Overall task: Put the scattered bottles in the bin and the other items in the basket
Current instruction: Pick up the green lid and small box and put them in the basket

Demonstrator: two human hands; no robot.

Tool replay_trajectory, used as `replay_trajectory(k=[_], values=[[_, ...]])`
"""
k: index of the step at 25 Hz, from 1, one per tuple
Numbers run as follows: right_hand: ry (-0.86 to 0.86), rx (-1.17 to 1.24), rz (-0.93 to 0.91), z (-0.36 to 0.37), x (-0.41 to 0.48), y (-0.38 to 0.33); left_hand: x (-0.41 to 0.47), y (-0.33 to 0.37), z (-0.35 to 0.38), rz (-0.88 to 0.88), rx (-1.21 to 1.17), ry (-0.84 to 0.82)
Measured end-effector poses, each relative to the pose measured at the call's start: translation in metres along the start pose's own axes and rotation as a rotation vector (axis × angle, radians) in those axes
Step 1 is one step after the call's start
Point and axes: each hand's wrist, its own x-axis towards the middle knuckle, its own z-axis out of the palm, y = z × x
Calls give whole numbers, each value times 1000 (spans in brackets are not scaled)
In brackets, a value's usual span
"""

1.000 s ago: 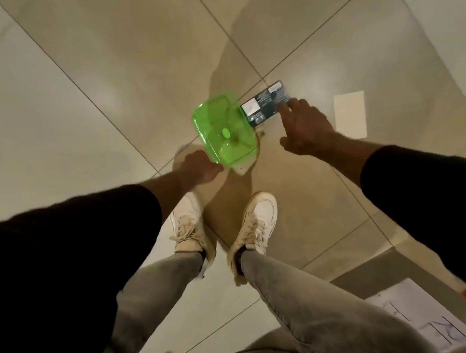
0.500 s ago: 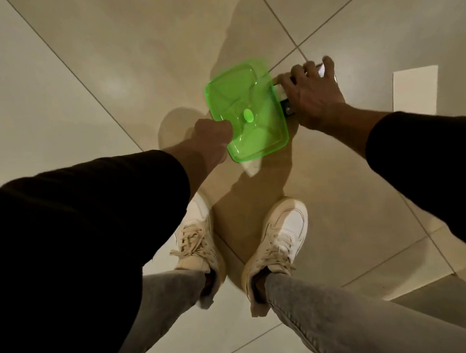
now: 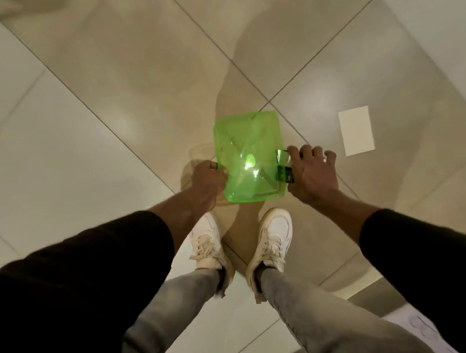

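A translucent green plastic container [image 3: 249, 152] hangs above the tiled floor in front of my feet. My left hand [image 3: 208, 181] grips its left rim. My right hand [image 3: 312, 174] is closed over a small dark box [image 3: 285, 173], which presses against the container's right side and is mostly hidden under my fingers. Neither a bin nor a bottle is in view.
A white card [image 3: 356, 130] lies flat on the floor to the right of my right hand. A sheet of paper with writing [image 3: 422, 328] shows at the lower right edge. My two white shoes [image 3: 270, 240] stand just below the container.
My right hand went from touching the dark box on the floor to closing on it and lifting it beside the green container. The left hand kept its grip and the view shifted.
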Motion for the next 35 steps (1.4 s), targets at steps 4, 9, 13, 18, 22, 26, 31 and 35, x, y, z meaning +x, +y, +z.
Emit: replay_trajectory(k=[4, 9, 13, 18, 22, 26, 31, 35], values=[[24, 148, 149, -87, -90, 3, -103, 43, -53, 52, 0, 14], [171, 297, 275, -193, -193, 10, -231, 90, -108, 125, -15, -33], [228, 299, 343, -273, -278, 33, -340, 127, -139, 194, -24, -87], [262, 323, 451, -325, -371, 65, -442, 143, -151, 281, -4, -164], [275, 427, 618, -336, -452, 83, -503, 129, -149, 371, 87, -247], [269, 437, 772, -319, -526, 75, -532, 110, -143, 415, 212, -340], [271, 530, 1045, -291, -599, 23, -559, 108, -148, 560, 431, -449], [312, 639, 1242, -272, -640, -34, -572, 98, -159, 666, 575, -500]])
